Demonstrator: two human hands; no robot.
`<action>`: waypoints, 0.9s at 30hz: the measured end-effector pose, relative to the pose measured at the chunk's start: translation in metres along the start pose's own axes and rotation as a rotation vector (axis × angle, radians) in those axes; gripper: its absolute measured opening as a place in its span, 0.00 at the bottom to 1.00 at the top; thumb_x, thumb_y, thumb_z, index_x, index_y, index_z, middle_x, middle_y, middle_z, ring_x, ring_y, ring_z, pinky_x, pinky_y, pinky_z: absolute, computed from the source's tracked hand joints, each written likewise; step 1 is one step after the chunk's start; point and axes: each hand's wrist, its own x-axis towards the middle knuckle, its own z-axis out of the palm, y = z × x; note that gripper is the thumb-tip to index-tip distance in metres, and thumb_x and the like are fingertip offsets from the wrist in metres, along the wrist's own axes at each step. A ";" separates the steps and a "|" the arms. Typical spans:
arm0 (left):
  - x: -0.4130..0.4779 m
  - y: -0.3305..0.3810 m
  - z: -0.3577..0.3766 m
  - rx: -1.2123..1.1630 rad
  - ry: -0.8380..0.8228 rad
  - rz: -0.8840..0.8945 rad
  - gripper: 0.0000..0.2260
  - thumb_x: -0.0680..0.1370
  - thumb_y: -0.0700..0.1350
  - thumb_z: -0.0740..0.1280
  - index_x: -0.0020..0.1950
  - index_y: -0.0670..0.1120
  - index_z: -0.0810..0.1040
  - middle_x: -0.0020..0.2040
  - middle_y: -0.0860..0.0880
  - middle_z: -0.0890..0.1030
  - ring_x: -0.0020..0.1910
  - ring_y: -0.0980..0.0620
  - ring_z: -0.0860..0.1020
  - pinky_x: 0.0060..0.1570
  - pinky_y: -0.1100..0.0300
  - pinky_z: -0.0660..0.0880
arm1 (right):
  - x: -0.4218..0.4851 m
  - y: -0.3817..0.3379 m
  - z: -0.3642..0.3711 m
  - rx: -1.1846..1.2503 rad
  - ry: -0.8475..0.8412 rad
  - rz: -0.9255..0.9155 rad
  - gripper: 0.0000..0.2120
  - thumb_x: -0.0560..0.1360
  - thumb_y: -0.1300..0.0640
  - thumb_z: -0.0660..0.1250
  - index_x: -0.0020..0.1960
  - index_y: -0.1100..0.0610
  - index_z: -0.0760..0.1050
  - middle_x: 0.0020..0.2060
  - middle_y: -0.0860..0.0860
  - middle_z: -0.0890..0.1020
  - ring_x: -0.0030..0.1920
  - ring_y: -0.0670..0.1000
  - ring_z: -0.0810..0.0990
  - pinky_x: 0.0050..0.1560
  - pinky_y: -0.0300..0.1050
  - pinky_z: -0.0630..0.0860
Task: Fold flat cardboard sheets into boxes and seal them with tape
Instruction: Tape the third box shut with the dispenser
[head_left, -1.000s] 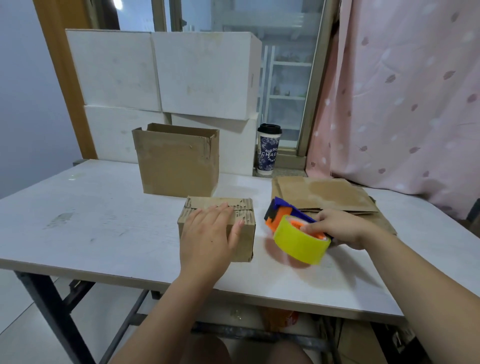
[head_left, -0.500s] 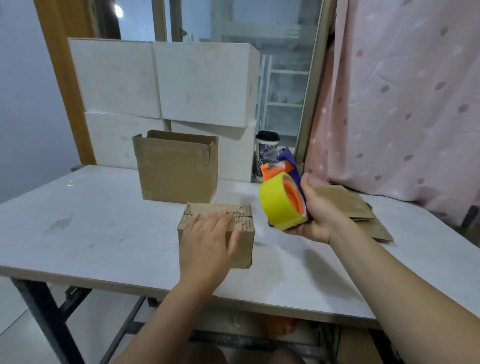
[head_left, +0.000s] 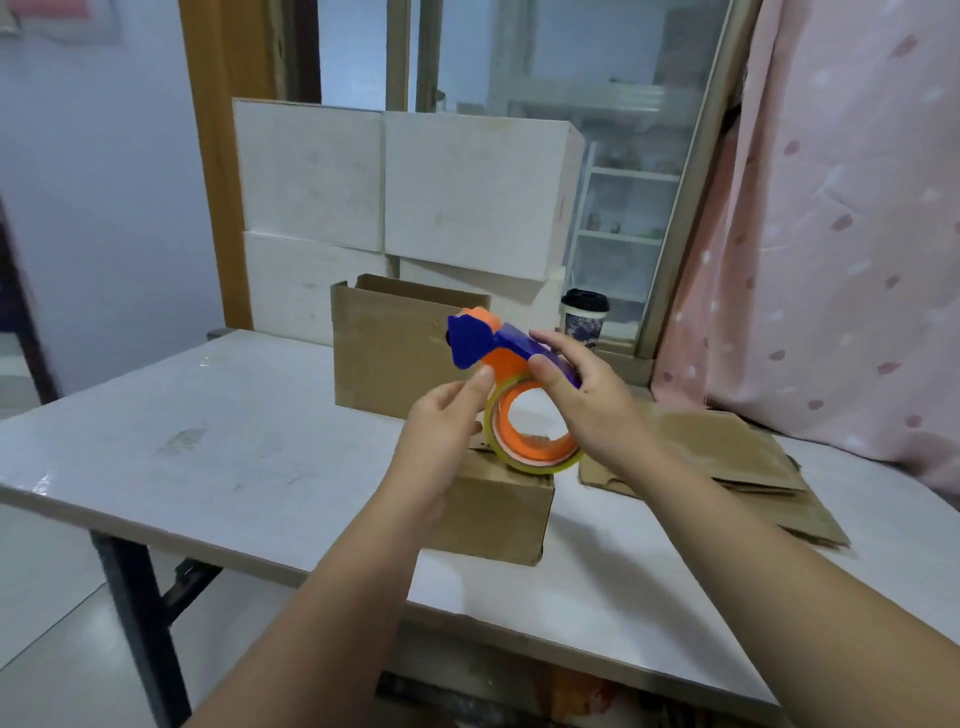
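Above the white table (head_left: 208, 457), our right hand (head_left: 587, 405) curls around the blue-and-orange tape dispenser (head_left: 498, 348) (yellow roll hanging below), while our left hand (head_left: 441, 431) pinches at the roll's top edge. The small closed box (head_left: 498, 514) sits directly beneath; flat cardboard sheets (head_left: 727, 457) lie to its right, an open box (head_left: 384, 353) farther back.

My left hand (head_left: 441, 421) has come off the small box (head_left: 498, 514) and risen to the tape dispenser (head_left: 524, 452), where its fingers (head_left: 480, 376) now pinch the roll. My right hand (head_left: 587, 400) has lifted the dispenser off the surface (head_left: 208, 441) to above the box.
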 end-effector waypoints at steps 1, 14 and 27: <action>0.002 0.002 -0.002 -0.096 0.037 -0.032 0.22 0.74 0.60 0.66 0.61 0.47 0.77 0.54 0.49 0.82 0.55 0.48 0.79 0.60 0.48 0.73 | 0.000 -0.001 0.002 -0.041 -0.006 -0.013 0.20 0.78 0.42 0.60 0.68 0.44 0.69 0.60 0.45 0.75 0.57 0.43 0.73 0.57 0.39 0.71; 0.008 -0.005 0.007 -0.133 0.445 0.032 0.10 0.77 0.44 0.67 0.58 0.47 0.76 0.48 0.49 0.81 0.47 0.50 0.79 0.38 0.64 0.71 | -0.008 -0.012 0.005 -0.210 -0.126 -0.071 0.31 0.74 0.37 0.56 0.74 0.47 0.61 0.55 0.46 0.69 0.53 0.43 0.69 0.49 0.33 0.64; 0.016 0.004 -0.011 -0.467 0.403 -0.223 0.06 0.79 0.39 0.60 0.48 0.42 0.77 0.45 0.46 0.83 0.39 0.53 0.83 0.41 0.62 0.76 | -0.013 -0.004 0.012 -0.079 -0.037 -0.079 0.37 0.72 0.34 0.54 0.75 0.52 0.61 0.56 0.47 0.70 0.51 0.38 0.70 0.50 0.21 0.62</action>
